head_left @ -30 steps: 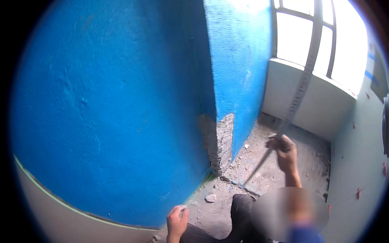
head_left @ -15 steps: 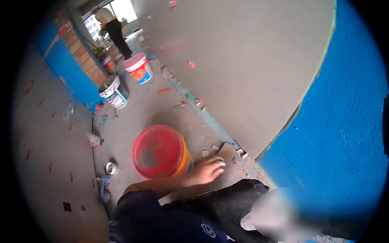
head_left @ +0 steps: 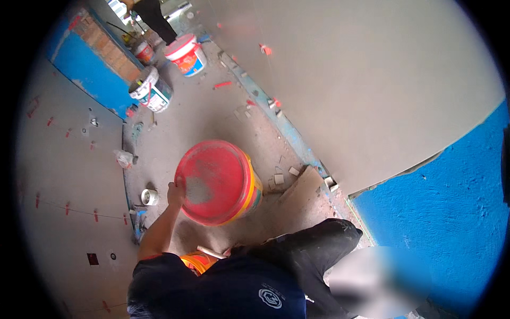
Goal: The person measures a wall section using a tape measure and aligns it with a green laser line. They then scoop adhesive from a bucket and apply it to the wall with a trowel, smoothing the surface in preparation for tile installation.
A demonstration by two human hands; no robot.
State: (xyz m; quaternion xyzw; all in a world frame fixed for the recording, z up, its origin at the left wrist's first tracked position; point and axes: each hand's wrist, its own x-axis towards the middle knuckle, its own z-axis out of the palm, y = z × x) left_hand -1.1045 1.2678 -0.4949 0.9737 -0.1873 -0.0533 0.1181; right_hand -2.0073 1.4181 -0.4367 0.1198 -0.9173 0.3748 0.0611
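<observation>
A large bucket with a dusty red lid stands on the floor in front of me. Its yellow side shows on the right. My left hand grips the lid's left rim, with the fingers curled over the edge and partly hidden. Close to my body, an orange bucket is half covered by my dark shirt, and a pale stick-like piece lies across its edge. My right hand is out of view.
Two more buckets, one open and one lidded, stand farther off, near another person's dark-trousered legs. Tile scraps and a cardboard-like sheet lie right of my bucket. A white roll sits by the left wall.
My left hand has swung from right of the red-lidded bucket to its left rim and taken hold there. The orange bucket has come into view below, and my view has tilted down.
</observation>
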